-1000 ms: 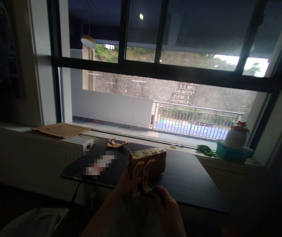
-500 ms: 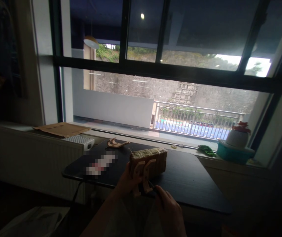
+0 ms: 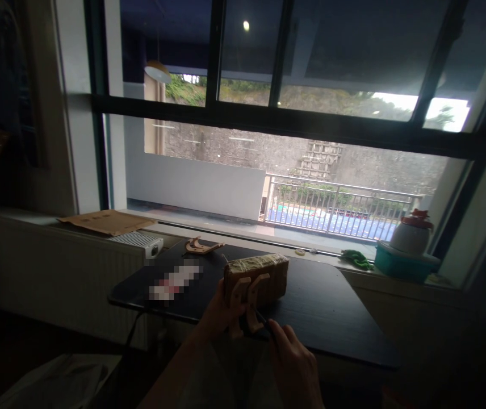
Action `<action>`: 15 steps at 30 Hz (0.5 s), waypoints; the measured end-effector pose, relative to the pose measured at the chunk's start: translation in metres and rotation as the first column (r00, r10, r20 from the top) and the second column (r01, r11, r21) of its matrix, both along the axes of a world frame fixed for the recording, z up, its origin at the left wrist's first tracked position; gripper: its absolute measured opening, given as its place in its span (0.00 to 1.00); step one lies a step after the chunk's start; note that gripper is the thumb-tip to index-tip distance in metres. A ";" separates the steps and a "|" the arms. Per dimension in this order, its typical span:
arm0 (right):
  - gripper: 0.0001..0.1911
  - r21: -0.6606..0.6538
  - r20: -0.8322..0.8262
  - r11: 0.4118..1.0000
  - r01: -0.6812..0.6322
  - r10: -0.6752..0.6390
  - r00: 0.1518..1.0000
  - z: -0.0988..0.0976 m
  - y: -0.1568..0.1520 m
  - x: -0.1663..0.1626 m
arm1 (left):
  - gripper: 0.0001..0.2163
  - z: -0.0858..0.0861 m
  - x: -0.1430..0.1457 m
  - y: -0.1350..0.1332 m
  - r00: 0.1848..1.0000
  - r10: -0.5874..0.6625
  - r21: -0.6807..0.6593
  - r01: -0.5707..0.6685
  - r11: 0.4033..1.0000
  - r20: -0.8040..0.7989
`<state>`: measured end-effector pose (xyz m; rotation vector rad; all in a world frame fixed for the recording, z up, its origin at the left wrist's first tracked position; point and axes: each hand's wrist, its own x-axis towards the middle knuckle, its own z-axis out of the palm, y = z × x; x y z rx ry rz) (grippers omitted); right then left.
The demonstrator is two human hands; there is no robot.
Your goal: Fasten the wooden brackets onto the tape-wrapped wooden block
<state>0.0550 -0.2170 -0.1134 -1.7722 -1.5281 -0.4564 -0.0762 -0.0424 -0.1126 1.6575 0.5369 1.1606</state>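
Observation:
In the head view, my left hand [image 3: 218, 311] is closed around a pale wooden piece with two curved, hook-like arms [image 3: 253, 304]. Small dark holes show in the wood. My right hand [image 3: 292, 355] grips a slim dark screwdriver-like tool [image 3: 262, 316]; its shaft points at the lower part of the right-hand arm. The fingers hide most of its handle, and I cannot tell whether the tip sits in a hole. Just behind the wood stands a brown cardboard box [image 3: 268, 278] bound with clear tape. Another curved wooden piece [image 3: 202, 246] lies at the far side of the dark table.
The black table [image 3: 323, 318] stands below a wide window. On its left lies a blurred-out item [image 3: 175, 282]. A brown envelope [image 3: 109, 221] rests over the radiator [image 3: 141, 243]. On the sill are a green cloth [image 3: 356, 259] and a teal box [image 3: 402, 262] with a white container on it.

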 end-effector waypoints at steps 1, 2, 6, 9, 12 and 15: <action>0.18 -0.012 -0.038 1.000 -0.010 0.010 0.999 0.000 0.000 0.000 | 0.31 0.000 0.000 0.000 1.000 -0.008 0.003 0.008 1.000 0.004; 0.18 -0.021 -0.089 0.999 -0.024 0.022 0.996 -0.001 0.001 0.000 | 0.31 0.001 0.000 -0.001 1.000 -0.019 0.007 0.018 1.000 0.009; 0.17 -0.046 -0.280 0.997 -0.054 0.039 0.959 -0.002 0.002 -0.002 | 0.29 0.004 0.000 -0.003 0.999 -0.035 -0.001 0.035 0.999 0.025; 0.17 -0.097 -0.324 0.995 -0.022 -0.011 0.946 -0.002 0.001 -0.002 | 0.29 0.005 -0.001 -0.004 1.000 -0.027 -0.013 0.027 1.000 0.016; 0.18 -0.086 -0.255 0.996 0.027 -0.048 0.966 -0.002 0.001 0.000 | 0.31 0.004 -0.001 -0.003 1.000 -0.021 -0.018 0.021 1.000 0.006; 0.18 -0.017 -0.110 0.999 0.030 -0.031 0.993 -0.002 0.000 0.002 | 0.32 0.001 0.000 -0.002 0.999 -0.022 -0.020 0.022 1.000 0.025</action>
